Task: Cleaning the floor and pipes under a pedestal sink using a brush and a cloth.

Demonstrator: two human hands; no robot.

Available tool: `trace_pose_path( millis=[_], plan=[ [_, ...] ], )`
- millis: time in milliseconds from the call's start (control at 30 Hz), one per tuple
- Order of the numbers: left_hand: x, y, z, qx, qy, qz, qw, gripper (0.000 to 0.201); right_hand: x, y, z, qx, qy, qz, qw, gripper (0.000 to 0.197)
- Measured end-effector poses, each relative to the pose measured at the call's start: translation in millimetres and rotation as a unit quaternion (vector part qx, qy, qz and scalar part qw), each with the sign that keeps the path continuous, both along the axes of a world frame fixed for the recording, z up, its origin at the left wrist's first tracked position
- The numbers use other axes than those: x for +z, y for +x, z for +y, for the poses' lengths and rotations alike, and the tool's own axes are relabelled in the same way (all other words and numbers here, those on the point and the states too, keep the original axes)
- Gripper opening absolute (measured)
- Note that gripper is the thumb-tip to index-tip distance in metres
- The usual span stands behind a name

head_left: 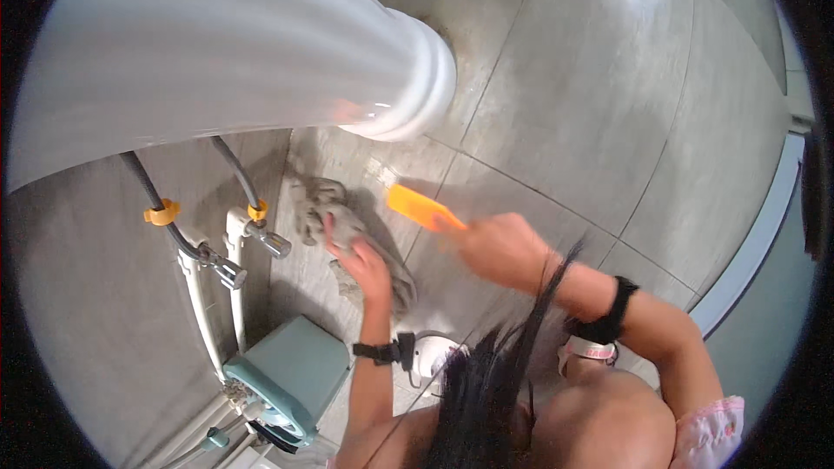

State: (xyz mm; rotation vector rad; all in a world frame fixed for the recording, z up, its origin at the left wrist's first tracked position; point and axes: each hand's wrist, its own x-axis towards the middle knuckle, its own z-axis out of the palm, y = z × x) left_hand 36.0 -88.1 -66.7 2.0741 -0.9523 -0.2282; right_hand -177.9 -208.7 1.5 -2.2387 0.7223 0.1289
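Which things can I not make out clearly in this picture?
All in the head view:
Orange-handled tool: its tip is blurred, exact shape unclear.
Right hand: blur hides the separate fingers.
Grey cloth: partly hidden by the left hand.
White object beside the left wrist: dark hair covers part; kind unclear.
White pedestal: upper end cut off by the picture's edge.

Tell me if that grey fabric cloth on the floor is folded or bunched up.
Bunched up: the grey fabric cloth lies in irregular wrinkles on the grey floor tiles, its visible edges neither squared nor aligned.
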Motion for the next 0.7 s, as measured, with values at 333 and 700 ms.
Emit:
trace_pose_path(
  millis=[333,700],
  plan=[
    [-9.1,71.0,-134.4,-0.161,0.083,-0.144,0.973,0.05,-2.8,-138.8,-26.2,-0.161,0.0,0.005,0.987,0.06],
    [-5.3,10.7,-109.9,-0.132,0.134,-0.097,0.977,0.054,-15.9,-118.8,-29.5,-0.236,0.003,-0.08,0.968,0.062]
  ],
)
